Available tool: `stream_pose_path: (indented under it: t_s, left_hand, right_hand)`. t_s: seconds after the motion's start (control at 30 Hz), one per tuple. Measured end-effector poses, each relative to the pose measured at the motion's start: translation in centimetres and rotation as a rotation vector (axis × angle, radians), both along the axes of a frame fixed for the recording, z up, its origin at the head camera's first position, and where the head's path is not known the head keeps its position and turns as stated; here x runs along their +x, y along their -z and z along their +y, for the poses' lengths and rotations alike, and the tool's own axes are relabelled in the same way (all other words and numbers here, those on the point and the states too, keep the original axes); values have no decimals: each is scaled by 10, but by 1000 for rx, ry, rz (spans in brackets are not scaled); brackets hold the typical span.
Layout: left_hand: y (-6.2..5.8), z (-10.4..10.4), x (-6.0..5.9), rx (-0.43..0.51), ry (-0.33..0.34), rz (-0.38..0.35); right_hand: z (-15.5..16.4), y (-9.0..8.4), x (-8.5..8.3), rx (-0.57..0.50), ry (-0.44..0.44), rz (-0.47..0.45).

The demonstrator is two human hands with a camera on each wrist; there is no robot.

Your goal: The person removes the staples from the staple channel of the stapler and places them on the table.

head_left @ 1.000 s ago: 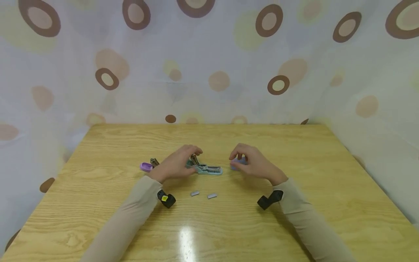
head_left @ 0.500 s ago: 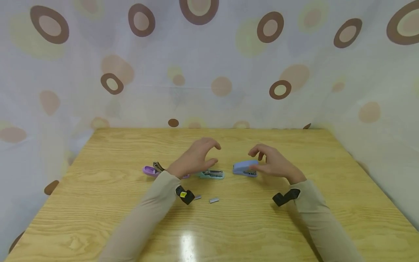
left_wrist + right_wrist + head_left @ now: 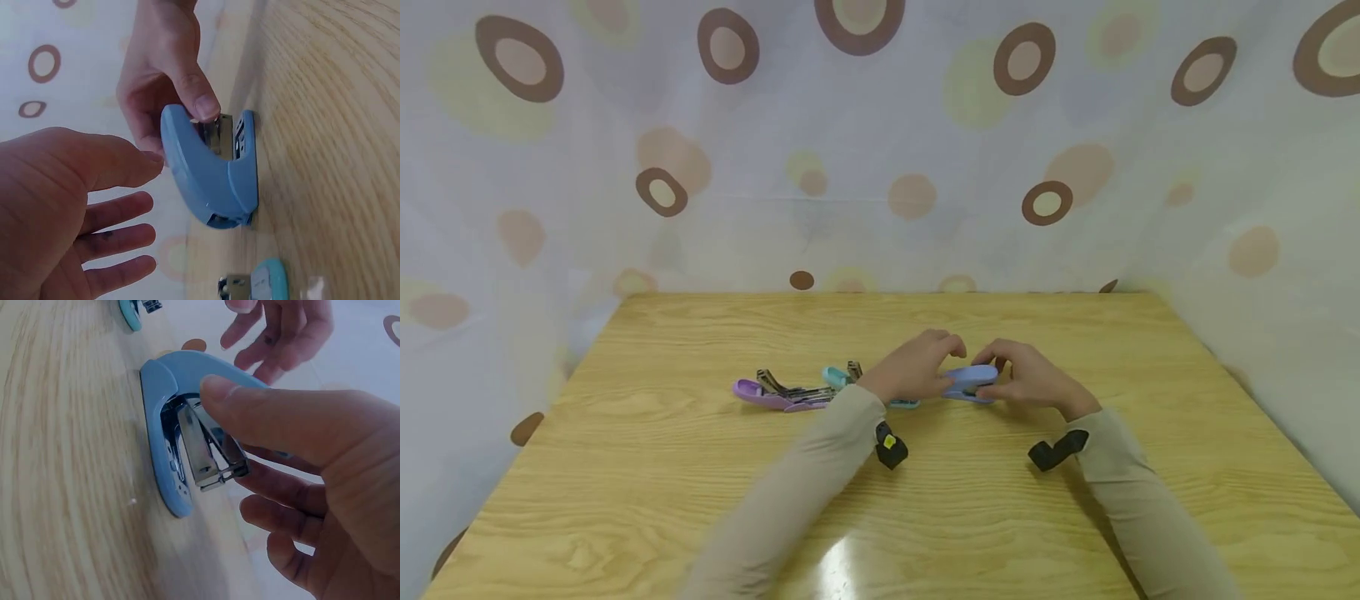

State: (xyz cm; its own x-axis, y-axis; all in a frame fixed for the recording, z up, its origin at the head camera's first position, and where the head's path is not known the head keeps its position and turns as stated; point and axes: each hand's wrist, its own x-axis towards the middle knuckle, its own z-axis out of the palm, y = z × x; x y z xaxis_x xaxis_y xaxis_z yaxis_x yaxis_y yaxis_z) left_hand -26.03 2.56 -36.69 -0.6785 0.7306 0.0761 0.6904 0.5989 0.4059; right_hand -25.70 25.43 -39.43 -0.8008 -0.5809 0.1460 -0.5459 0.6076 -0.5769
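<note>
A blue stapler stands on the table between the two hands. My right hand pinches its upper arm near the front end, thumb on one side and fingers on the other. In the right wrist view the metal magazine shows between the raised upper arm and the base. My left hand is at the stapler's rear end. Its fingers are extended, and the thumb tip lies close beside the stapler's top; whether it touches, I cannot tell.
A teal stapler, opened up, lies left of the blue one, partly covered by the left hand. Farther left is an opened purple stapler. A patterned curtain hangs behind the wooden table.
My left hand has moved right, from the teal stapler to the blue one. My right hand now grips the blue stapler's front end. The two staple strips are now hidden behind the left arm.
</note>
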Motion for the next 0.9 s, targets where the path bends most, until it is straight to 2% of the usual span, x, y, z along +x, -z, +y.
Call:
stream_pose_path:
  t_s: [0.23, 0.37, 0.5, 0.6, 0.77, 0.9]
  left_hand:
    - [6, 19, -4, -49, 0, 59]
    - [10, 25, -6, -63, -2, 42]
    - [16, 32, -7, -41, 19, 40]
    - [21, 37, -8, -37, 38, 71]
    - [25, 42, -8, -43, 46, 79]
    - [23, 44, -7, -37, 52, 90]
  right_hand:
    - [12, 10, -8, 8, 6, -23]
    - [13, 16, -11, 5, -8, -38]
    - [14, 22, -12, -39, -29, -65]
    - [14, 27, -10, -102, -54, -121]
    - [13, 34, -10, -168, -101, -200]
    - [13, 33, -10, -128, -57, -194]
